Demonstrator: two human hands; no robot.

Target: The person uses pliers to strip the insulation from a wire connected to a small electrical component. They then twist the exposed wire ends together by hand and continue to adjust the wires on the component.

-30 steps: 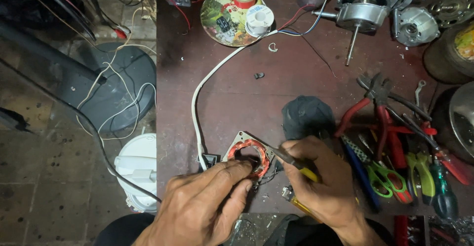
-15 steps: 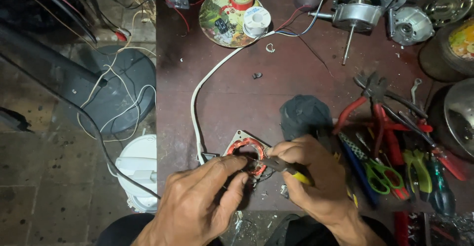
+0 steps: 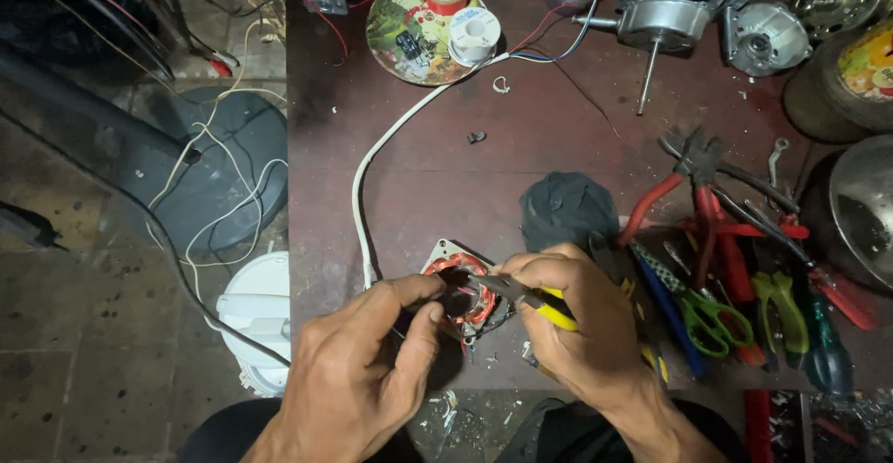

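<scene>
Copper-wound motor stator (image 3: 462, 288) sits at the near edge of the dark workbench (image 3: 521, 156), left hand (image 3: 363, 370) pinching its rim, right hand (image 3: 581, 328) clamped on yellow-handled needle-nose pliers (image 3: 521, 297); best practice: grip only the lead, pull gently, avoid nicking winding enamel.

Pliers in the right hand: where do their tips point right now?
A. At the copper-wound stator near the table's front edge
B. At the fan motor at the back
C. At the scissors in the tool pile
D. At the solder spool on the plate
A: the right hand holds the yellow-handled pliers with tips at the stator, which the left hand steadies.
</scene>
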